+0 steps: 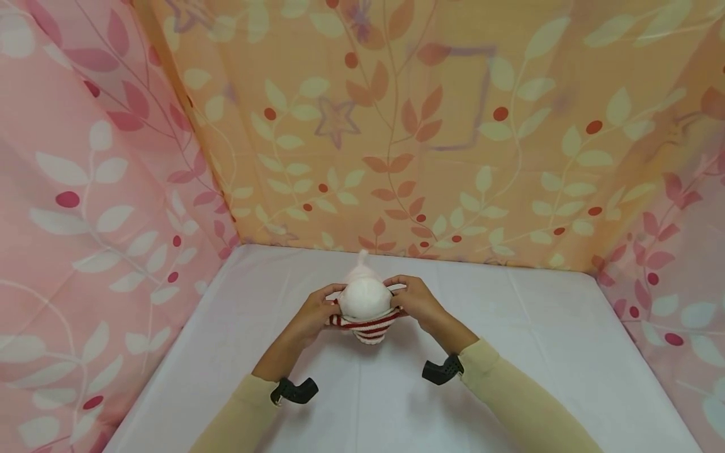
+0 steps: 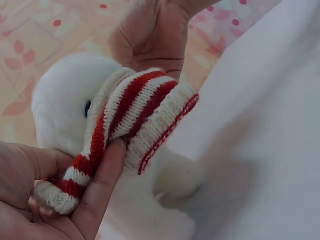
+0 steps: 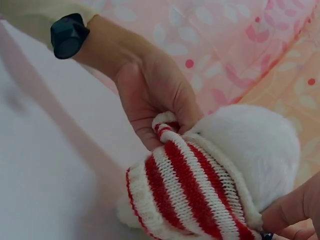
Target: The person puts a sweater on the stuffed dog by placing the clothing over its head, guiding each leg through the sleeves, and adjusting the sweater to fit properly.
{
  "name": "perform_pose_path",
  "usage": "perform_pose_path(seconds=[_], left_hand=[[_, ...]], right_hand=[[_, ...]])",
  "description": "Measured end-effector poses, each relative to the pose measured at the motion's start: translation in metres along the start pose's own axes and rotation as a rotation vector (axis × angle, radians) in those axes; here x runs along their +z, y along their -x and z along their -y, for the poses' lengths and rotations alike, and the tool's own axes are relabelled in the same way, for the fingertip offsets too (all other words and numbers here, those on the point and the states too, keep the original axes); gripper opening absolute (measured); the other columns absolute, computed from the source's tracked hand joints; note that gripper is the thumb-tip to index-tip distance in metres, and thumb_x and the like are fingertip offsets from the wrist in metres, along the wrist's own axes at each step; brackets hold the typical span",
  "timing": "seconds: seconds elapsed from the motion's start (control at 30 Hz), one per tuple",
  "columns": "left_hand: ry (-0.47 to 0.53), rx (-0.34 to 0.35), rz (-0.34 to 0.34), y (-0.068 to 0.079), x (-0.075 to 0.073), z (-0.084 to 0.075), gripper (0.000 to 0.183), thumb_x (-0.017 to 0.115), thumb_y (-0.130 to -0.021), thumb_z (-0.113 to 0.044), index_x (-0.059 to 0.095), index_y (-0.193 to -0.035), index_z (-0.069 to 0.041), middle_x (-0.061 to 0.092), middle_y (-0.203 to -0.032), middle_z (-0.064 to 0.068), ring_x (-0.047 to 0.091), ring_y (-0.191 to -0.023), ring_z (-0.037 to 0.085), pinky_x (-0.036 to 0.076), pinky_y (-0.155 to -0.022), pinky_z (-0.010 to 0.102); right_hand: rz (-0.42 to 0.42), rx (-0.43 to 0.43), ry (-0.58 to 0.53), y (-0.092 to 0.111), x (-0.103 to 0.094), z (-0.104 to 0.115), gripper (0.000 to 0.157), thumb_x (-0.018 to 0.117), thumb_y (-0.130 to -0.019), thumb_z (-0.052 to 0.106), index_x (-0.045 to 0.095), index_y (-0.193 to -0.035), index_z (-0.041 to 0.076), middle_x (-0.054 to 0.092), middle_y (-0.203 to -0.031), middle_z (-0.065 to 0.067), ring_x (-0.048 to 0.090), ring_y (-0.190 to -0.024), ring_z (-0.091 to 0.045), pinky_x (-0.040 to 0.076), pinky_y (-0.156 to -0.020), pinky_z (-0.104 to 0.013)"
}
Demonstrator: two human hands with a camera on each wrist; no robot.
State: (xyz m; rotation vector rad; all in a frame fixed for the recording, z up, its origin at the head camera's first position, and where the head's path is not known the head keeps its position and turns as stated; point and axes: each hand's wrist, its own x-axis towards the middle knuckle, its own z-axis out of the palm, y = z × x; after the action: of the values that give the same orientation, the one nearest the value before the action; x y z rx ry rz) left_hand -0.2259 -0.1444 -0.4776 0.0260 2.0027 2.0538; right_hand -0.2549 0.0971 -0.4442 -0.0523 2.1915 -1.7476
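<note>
Our left hand (image 1: 308,319) and right hand (image 1: 421,305) flank the plush toy (image 1: 365,299), pinching its striped sweater (image 2: 145,107); long axis runs away from us.

the left hand (image 2: 90,205) holds a sleeve (image 2: 77,175) of the red and white top (image 2: 145,110) on a white toy (image 2: 62,95). the right hand (image 2: 155,45) is at the far side.
</note>
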Motion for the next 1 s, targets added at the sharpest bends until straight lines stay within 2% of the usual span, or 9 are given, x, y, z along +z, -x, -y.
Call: perform_pose_path(seconds=[0.2, 0.47, 0.6, 0.73, 0.87, 1.0], left_hand=[[0.041, -0.009, 0.013, -0.003, -0.001, 0.005, 0.051, 0.062, -0.093, 0.004, 0.053, -0.142, -0.004, 0.072, -0.106, 0.015, 0.071, -0.087, 0.020, 0.061, -0.071, 0.038], [0.101, -0.014, 0.005, -0.005, 0.004, 0.008, 0.053, 0.062, -0.089, 0.010, 0.053, -0.140, -0.003, 0.072, -0.101, 0.011, 0.069, -0.083, 0.017, 0.059, -0.065, 0.032], [0.139, -0.013, 0.006, -0.008, 0.003, 0.011, 0.055, 0.061, -0.090, 0.010, 0.050, -0.143, -0.001, 0.071, -0.104, 0.010, 0.069, -0.087, 0.016, 0.059, -0.068, 0.031], [0.197, -0.024, 0.002, -0.010, 0.000, 0.014, 0.055, 0.058, -0.091, 0.013, 0.048, -0.144, -0.001, 0.070, -0.104, 0.008, 0.069, -0.087, 0.016, 0.060, -0.071, 0.034], [0.213, -0.031, 0.005, -0.010, 0.000, 0.014, 0.054, 0.056, -0.092, 0.013, 0.047, -0.144, 0.000, 0.070, -0.105, 0.009, 0.069, -0.087, 0.016, 0.060, -0.070, 0.034], [0.220, -0.040, 0.002, -0.010, 0.002, 0.013, 0.054, 0.054, -0.092, 0.012, 0.046, -0.145, 0.000, 0.069, -0.108, 0.011, 0.069, -0.091, 0.017, 0.060, -0.070, 0.033]], right_hand=[[-0.002, 0.039, -0.070, -0.003, -0.003, -0.006, 0.042, 0.062, -0.083, -0.004, 0.066, -0.125, 0.001, 0.069, -0.113, -0.017, 0.067, -0.088, -0.023, 0.059, -0.066, -0.035], [0.066, 0.072, -0.249, -0.002, -0.005, -0.015, 0.047, 0.059, -0.084, -0.008, 0.059, -0.130, -0.002, 0.072, -0.101, -0.010, 0.065, -0.082, -0.018, 0.055, -0.069, -0.034], [0.074, 0.085, -0.232, -0.002, -0.007, -0.017, 0.037, 0.063, -0.091, 0.006, 0.061, -0.126, -0.003, 0.069, -0.096, -0.008, 0.066, -0.078, -0.018, 0.056, -0.072, -0.036], [0.149, 0.098, -0.214, -0.003, -0.009, -0.019, 0.035, 0.060, -0.096, 0.020, 0.062, -0.121, -0.005, 0.067, -0.097, -0.010, 0.070, -0.080, -0.021, 0.059, -0.078, -0.042], [0.218, 0.078, -0.291, -0.005, -0.009, -0.022, 0.037, 0.058, -0.098, 0.014, 0.057, -0.128, -0.009, 0.068, -0.103, -0.011, 0.070, -0.088, -0.021, 0.058, -0.083, -0.042], [0.202, 0.072, -0.352, -0.005, -0.006, -0.026, 0.042, 0.060, -0.096, 0.005, 0.051, -0.134, -0.009, 0.068, -0.106, -0.012, 0.069, -0.088, -0.019, 0.058, -0.078, -0.037]])
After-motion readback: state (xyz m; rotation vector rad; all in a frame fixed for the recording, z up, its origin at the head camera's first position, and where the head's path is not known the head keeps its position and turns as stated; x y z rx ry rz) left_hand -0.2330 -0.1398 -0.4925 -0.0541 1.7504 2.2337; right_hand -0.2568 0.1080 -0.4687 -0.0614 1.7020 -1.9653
